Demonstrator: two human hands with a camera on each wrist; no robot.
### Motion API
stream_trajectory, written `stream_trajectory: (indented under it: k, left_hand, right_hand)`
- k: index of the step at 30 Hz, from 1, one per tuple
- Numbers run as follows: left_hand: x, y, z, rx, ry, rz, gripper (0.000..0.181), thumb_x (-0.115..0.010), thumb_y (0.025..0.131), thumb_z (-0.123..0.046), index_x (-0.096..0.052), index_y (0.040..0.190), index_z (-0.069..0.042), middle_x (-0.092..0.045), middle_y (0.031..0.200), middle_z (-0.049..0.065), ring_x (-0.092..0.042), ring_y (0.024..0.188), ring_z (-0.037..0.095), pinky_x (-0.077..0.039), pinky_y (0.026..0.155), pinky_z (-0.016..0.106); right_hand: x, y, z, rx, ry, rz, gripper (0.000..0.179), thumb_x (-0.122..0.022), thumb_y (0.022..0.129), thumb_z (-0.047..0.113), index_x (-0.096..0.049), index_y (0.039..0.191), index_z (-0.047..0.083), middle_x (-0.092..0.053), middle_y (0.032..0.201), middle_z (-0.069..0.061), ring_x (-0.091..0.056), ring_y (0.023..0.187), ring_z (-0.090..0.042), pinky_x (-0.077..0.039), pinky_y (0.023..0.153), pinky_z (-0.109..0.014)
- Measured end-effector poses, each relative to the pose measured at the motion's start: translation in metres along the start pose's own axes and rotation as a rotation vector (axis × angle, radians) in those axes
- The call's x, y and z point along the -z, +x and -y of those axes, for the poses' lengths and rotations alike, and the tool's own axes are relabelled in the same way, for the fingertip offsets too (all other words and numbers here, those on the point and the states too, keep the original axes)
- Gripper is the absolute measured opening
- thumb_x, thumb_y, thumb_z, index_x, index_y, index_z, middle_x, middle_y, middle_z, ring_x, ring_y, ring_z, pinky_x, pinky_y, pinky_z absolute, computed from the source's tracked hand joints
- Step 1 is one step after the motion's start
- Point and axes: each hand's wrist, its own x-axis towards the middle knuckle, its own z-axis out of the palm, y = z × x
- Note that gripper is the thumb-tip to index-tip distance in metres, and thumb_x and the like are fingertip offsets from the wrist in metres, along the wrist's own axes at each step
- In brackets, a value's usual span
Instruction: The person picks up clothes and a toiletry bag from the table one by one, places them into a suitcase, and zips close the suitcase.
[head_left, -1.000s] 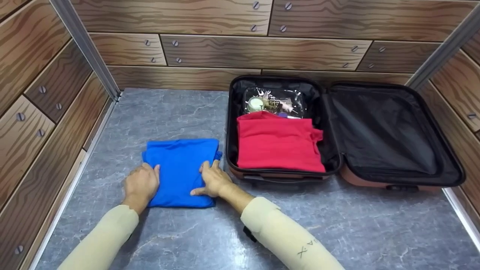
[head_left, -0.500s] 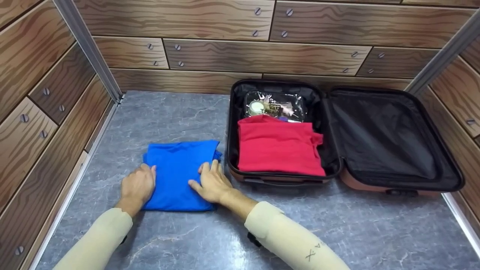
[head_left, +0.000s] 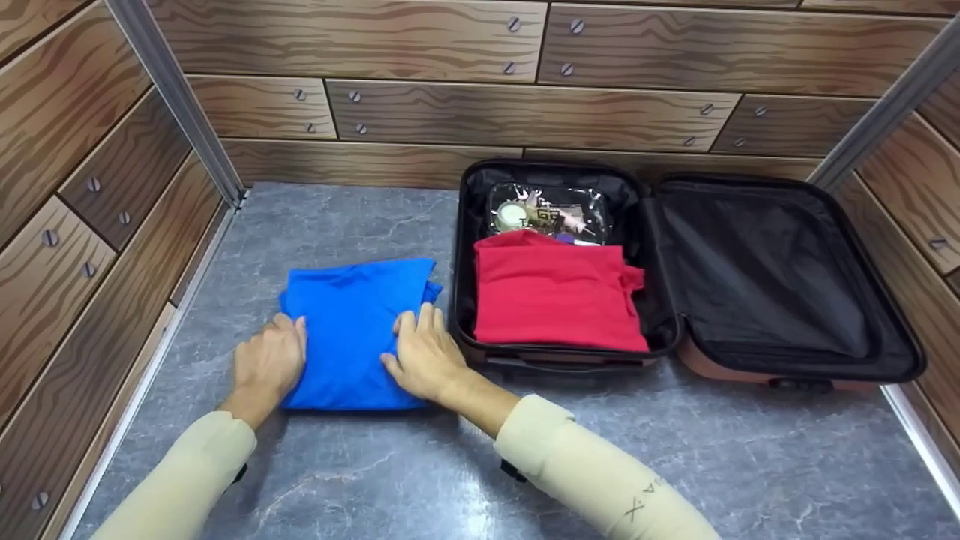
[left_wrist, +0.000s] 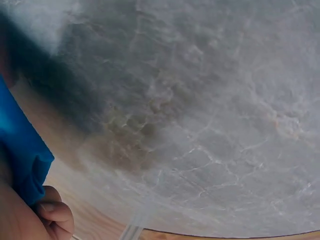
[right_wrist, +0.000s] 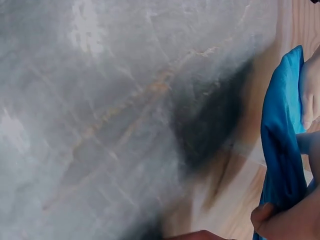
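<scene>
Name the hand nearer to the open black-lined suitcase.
Right. The right hand grips the right edge of the folded blue cloth, just left of the suitcase; the left hand grips the opposite edge, farther left.

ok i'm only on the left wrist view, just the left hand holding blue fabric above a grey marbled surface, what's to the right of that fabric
Observer: An open suitcase with a black lining lies to the right of the folded blue cloth.
Operator: anything packed in it
Observer: Yes, a folded red cloth lies in the half nearer the blue cloth.
Operator: and where's the right hand
Observer: In the head view, the bare right hand grips the blue cloth's right side, the one facing the suitcase.
</scene>
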Motion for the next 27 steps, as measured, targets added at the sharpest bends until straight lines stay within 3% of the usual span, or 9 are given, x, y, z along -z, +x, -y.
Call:
stream_trajectory:
  k: [4, 8, 13, 27]
  left_hand:
    - [0.003, 0.001, -0.004, -0.001, -0.005, -0.014, 0.042, -0.038, 0.106, -0.027, -0.049, 0.082, 0.006, -0.058, 0.068, 0.029, -0.063, 0.062, 0.052, -0.049, 0.054, 0.063]
    - [0.006, 0.003, -0.008, -0.01, -0.001, -0.071, 0.042, -0.04, 0.106, -0.026, -0.049, 0.08, 0.006, -0.058, 0.067, 0.029, -0.062, 0.061, 0.052, -0.048, 0.052, 0.063]
    - [0.009, 0.008, -0.014, -0.026, -0.002, -0.104, 0.042, -0.04, 0.106, -0.026, -0.049, 0.081, 0.007, -0.059, 0.068, 0.03, -0.062, 0.061, 0.053, -0.048, 0.052, 0.064]
    - [0.026, 0.02, -0.025, -0.053, -0.005, -0.145, 0.042, -0.038, 0.106, -0.026, -0.049, 0.079, 0.006, -0.058, 0.064, 0.029, -0.061, 0.057, 0.052, -0.046, 0.05, 0.063]
  right_hand:
    - [0.009, 0.001, 0.002, 0.046, -0.079, -0.044, 0.039, -0.068, 0.091, 0.04, -0.049, 0.108, 0.011, -0.043, 0.104, -0.01, -0.044, 0.099, -0.027, -0.045, 0.084, -0.035]
    - [0.017, 0.002, 0.0, 0.058, -0.12, -0.066, 0.039, -0.068, 0.09, 0.041, -0.05, 0.108, 0.011, -0.045, 0.104, -0.01, -0.046, 0.099, -0.026, -0.047, 0.082, -0.034]
    - [0.023, 0.002, -0.004, 0.038, -0.127, -0.064, 0.041, -0.067, 0.091, 0.042, -0.051, 0.109, 0.01, -0.045, 0.105, -0.01, -0.046, 0.097, -0.025, -0.048, 0.076, -0.033]
    - [0.035, 0.003, -0.017, 0.036, -0.067, -0.086, 0.039, -0.066, 0.093, 0.041, -0.051, 0.112, 0.01, -0.045, 0.105, -0.009, -0.045, 0.098, -0.025, -0.045, 0.078, -0.034]
